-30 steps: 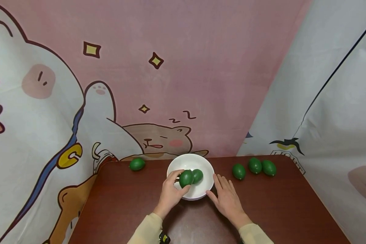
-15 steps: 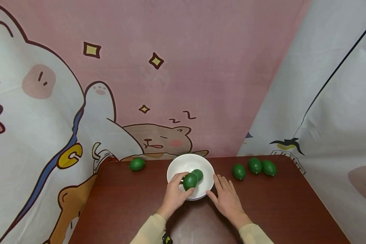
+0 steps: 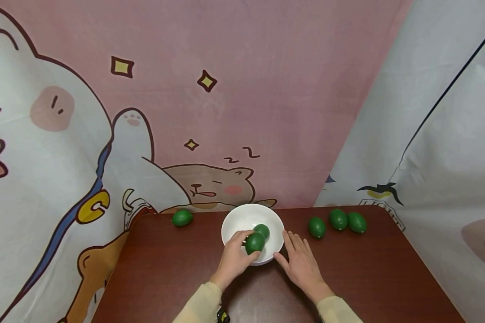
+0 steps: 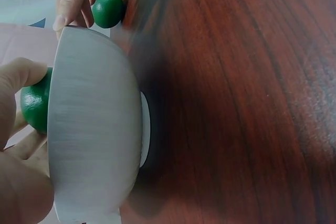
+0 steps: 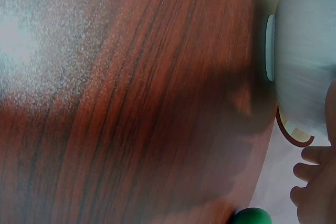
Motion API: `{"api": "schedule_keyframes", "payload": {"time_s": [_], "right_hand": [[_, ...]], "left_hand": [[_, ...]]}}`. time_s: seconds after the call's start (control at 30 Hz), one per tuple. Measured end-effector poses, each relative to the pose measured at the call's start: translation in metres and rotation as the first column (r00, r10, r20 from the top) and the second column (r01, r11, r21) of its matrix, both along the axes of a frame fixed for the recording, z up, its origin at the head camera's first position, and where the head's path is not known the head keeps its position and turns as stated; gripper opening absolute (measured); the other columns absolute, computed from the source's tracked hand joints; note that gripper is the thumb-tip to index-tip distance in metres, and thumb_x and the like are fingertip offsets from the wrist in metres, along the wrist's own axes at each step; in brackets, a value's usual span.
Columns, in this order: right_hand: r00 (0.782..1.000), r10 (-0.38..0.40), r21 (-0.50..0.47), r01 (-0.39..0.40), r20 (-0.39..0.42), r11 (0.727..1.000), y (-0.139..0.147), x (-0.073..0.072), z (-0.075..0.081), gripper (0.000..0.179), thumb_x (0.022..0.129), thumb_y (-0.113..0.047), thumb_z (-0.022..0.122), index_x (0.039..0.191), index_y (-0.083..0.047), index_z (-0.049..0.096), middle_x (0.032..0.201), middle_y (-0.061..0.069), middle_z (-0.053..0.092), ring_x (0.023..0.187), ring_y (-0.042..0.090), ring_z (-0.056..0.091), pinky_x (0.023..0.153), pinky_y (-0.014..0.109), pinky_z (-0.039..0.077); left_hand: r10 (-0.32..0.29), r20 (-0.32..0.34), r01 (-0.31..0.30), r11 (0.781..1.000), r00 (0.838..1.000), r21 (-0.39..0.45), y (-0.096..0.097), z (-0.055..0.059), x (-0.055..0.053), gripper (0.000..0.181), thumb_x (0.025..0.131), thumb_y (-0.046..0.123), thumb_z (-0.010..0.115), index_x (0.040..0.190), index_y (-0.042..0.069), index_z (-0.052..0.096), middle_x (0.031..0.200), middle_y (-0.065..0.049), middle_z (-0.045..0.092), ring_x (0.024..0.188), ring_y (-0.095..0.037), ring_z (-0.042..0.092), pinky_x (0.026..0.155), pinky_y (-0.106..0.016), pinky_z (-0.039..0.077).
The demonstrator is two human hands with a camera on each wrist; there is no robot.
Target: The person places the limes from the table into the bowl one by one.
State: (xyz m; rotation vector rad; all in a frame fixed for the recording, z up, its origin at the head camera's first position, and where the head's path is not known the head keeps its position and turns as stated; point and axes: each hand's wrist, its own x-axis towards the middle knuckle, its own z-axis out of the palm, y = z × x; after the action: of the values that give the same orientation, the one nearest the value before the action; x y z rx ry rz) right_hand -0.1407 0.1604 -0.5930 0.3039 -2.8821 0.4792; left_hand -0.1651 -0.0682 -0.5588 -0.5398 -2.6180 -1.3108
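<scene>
The left hand [image 3: 231, 259], at the bowl's seven o'clock, holds a lime [image 3: 255, 242] between thumb and fingers, inside the white bowl [image 3: 235, 221] and partly above its rim; whether it touches the second lime [image 3: 262, 230], at its one o'clock, I cannot tell. The right hand [image 3: 301, 264] lies at the bowl's four o'clock, fingers straight, thumb apart, fingertips touching the rim. Three more limes [image 3: 337, 219] sit near three o'clock on the table [image 3: 165, 269], and a lone lime [image 3: 182, 217] between nine and ten. The held lime looks firm and probably light, its glossy skin perhaps slippery, so a grip round its widest part should suit best. The bowl seems stiff, possibly breakable, and best steadied by its rim.
</scene>
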Motion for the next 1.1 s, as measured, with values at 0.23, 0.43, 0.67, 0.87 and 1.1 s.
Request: {"api": "schedule_keyframes", "payload": {"time_s": [0.23,0.43,0.67,0.87,1.1], "right_hand": [[1.000,-0.002,-0.004,0.002,0.007,1.000,0.000,0.000,0.002,0.079,0.100,-0.050,0.063,0.157,-0.001,0.040,0.153,0.026,0.048,0.143,0.045,0.044,0.120,0.060,0.030],[1.000,-0.002,-0.007,0.002,0.007,1.000,-0.001,0.000,0.002,0.079,0.100,-0.051,0.063,0.157,-0.001,0.040,0.153,0.026,0.048,0.143,0.045,0.044,0.120,0.061,0.030],[1.000,-0.004,-0.013,0.004,0.003,1.000,-0.002,0.000,0.002,0.079,0.100,-0.051,0.063,0.157,-0.001,0.040,0.153,0.026,0.049,0.143,0.045,0.044,0.120,0.061,0.030],[1.000,-0.005,-0.009,0.005,-0.006,1.000,-0.002,0.000,0.001,0.079,0.099,-0.051,0.064,0.157,-0.001,0.041,0.152,0.026,0.049,0.142,0.045,0.045,0.119,0.061,0.032],[1.000,-0.004,-0.010,0.004,-0.020,1.000,-0.001,0.001,0.002,0.079,0.099,-0.051,0.064,0.156,-0.002,0.042,0.151,0.026,0.050,0.142,0.045,0.046,0.118,0.061,0.033]], "left_hand": [[-0.017,0.042,0.020,0.997,0.999,-0.078,0.002,0.002,-0.002,0.055,0.080,0.019,0.088,0.130,0.006,0.068,0.122,-0.006,0.068,0.107,-0.021,0.067,0.089,-0.035,0.057],[-0.063,0.066,0.068,0.993,0.996,-0.092,0.005,0.006,-0.001,0.055,0.081,0.017,0.086,0.131,0.004,0.068,0.122,-0.009,0.069,0.107,-0.022,0.067,0.090,-0.035,0.058],[-0.100,0.075,0.108,0.988,0.992,-0.115,0.010,0.005,-0.003,0.056,0.082,0.018,0.086,0.133,0.001,0.068,0.124,-0.011,0.068,0.108,-0.022,0.067,0.090,-0.033,0.058],[-0.114,0.090,0.128,0.978,0.989,-0.163,0.014,0.002,-0.006,0.056,0.084,0.019,0.086,0.134,0.002,0.067,0.126,-0.011,0.067,0.110,-0.022,0.066,0.091,-0.032,0.058],[-0.097,0.133,0.124,0.970,0.986,-0.207,0.017,0.003,-0.007,0.056,0.087,0.021,0.085,0.137,0.004,0.066,0.132,-0.012,0.066,0.117,-0.026,0.065,0.098,-0.039,0.056]]}}
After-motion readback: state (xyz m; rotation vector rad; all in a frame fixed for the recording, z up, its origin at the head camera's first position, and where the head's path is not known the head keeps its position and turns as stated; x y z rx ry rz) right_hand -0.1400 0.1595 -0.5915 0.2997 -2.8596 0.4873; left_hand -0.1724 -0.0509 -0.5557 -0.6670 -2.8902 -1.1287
